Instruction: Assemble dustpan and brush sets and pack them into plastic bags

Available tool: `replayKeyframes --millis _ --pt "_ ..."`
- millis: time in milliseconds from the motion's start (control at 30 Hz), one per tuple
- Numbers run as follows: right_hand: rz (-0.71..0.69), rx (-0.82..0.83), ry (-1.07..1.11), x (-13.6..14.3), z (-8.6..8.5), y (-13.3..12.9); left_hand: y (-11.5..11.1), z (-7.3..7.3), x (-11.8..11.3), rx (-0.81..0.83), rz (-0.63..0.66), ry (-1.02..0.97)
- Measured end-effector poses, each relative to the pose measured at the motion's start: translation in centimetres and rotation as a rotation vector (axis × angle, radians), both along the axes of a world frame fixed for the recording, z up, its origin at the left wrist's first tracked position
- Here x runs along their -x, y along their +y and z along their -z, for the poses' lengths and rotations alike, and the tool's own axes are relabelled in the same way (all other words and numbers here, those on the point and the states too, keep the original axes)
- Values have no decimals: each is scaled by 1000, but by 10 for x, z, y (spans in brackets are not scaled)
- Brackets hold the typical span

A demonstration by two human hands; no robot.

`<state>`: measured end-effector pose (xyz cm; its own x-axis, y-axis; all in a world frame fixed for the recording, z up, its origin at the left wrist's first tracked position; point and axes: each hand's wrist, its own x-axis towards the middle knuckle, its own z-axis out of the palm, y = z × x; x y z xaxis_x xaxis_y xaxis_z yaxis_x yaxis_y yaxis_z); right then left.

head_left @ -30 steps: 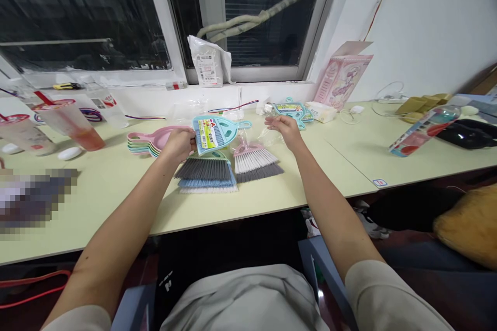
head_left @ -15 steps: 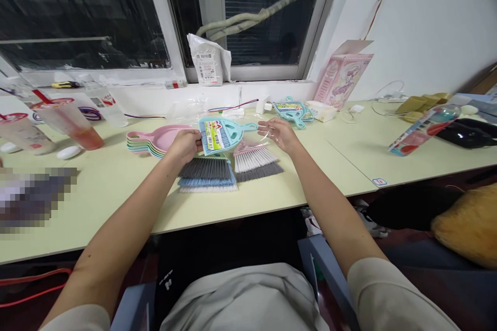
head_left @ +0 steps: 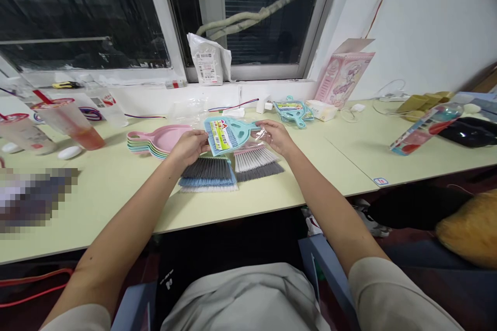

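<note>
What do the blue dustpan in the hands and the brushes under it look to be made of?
The blue dustpan, gripped by the left hand, looks like moulded plastic: even pastel colour, smooth matte surface, with a glossy printed paper label. The clear wrap at the right hand looks like thin plastic film, glinting and crinkled. The brushes have fine synthetic-looking bristles, grey, blue and white; fibre type unclear.

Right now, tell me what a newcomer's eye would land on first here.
The blue dustpan set held up mid-table between the left hand and right hand. Just below lie the small brushes, with stacked pink dustpans to their left.
</note>
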<state>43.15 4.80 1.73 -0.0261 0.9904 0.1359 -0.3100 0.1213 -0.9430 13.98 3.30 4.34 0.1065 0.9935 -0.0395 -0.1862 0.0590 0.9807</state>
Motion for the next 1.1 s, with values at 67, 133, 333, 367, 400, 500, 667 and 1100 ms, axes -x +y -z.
replayKeyframes --millis 67,133,333,367,400,500,667,1100 --pt "29 -5 45 1 0 1 -2 1 -1 -23 19 17" --pt "64 0 58 2 1 3 -3 1 -2 -42 33 15" --pt "111 14 50 3 3 5 -6 -3 -4 61 133 -110" --pt "112 18 49 3 3 4 -6 -5 -4 72 133 -125" --pt "109 23 46 4 3 4 -7 -6 -5 75 120 -136" --pt "93 29 11 3 0 2 -7 -5 -7 74 56 -144" --pt "143 11 -41 0 -2 1 -1 3 -6 61 -18 -116" --pt "219 142 -1 -13 -1 8 1 2 0 -14 -84 -30"
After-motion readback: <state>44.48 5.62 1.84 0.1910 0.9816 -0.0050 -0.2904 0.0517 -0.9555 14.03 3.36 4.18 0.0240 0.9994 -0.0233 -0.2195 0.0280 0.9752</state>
